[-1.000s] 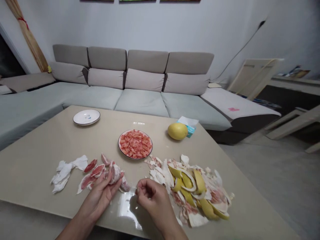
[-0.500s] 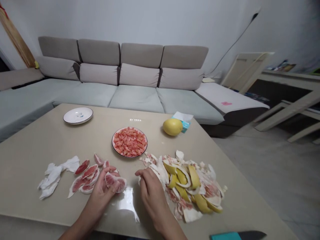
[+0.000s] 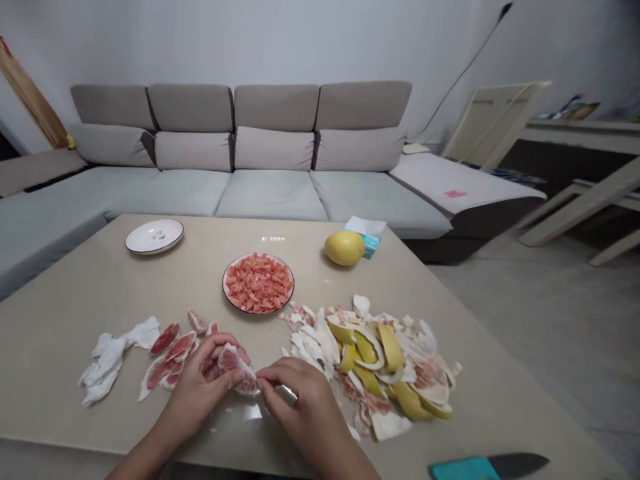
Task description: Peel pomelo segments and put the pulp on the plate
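Segment [image 3: 234,365] above worktop [image 3: 200,280], gripped in left hand [image 3: 201,387]; right hand [image 3: 306,395], clear of it half a second ago, now has fingers pinching its end, so both work one piece; peel [image 3: 370,383] right, pulp [image 3: 259,283] beyond

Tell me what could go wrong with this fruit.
The fruit segment, held in the left hand with the right hand's fingertips at its edge, might tear.

Loose scraps from the peel pile reach close to the plate and could get among the fruit pieces.

The knife lies uncovered on the right; a careless reach could meet its blade.
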### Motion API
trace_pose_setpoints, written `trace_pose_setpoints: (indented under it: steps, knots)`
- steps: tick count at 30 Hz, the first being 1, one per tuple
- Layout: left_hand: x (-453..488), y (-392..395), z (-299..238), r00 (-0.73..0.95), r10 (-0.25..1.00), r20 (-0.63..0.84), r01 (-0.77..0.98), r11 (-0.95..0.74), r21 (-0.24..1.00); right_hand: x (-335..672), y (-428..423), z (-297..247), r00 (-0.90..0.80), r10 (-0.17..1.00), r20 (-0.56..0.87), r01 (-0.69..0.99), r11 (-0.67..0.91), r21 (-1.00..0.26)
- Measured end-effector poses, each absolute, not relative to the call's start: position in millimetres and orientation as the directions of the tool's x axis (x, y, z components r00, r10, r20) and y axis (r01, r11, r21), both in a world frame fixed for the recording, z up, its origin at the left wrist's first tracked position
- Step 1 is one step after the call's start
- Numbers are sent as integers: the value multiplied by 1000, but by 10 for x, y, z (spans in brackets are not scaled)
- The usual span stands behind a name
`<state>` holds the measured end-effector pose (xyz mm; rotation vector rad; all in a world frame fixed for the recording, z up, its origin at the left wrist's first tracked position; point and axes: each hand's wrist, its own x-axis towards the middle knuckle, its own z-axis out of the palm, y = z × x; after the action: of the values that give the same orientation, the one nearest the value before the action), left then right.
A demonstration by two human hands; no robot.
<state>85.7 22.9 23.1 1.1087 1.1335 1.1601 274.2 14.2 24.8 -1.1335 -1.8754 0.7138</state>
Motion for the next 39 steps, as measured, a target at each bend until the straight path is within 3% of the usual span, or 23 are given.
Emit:
trace_pose_setpoints:
  steps: [6, 15, 18, 22, 28, 33, 39]
  knots:
    - [880, 239, 298, 44, 998, -53, 45, 51, 998, 2698, 143, 219, -247, 902, 353, 531, 431, -729]
    - [821, 291, 253, 184, 979, -91, 13, 90, 996, 2635, 128, 223, -193, 915, 354, 496, 402, -770]
    - [877, 250, 259, 246, 954, -173, -32, 186, 982, 2621, 133, 220, -165, 933, 320, 468, 360, -807]
    - [961, 191, 274, 394, 871, -294, -236, 405, 883, 2633, 159, 243, -167, 945, 281, 409, 326, -852]
    - [915, 207, 217, 541, 770, -337, -376, 580, 722, 2845, 287, 304, -13, 971, 239, 389, 225, -893]
    - [884, 237, 149, 502, 804, -319, -404, 545, 735, 2995, 393, 287, 135, 964, 230, 414, 156, -897]
    - [967, 233, 72, 364, 907, -212, -381, 353, 855, 2867, 288, 263, -75, 971, 228, 372, 240, -897]
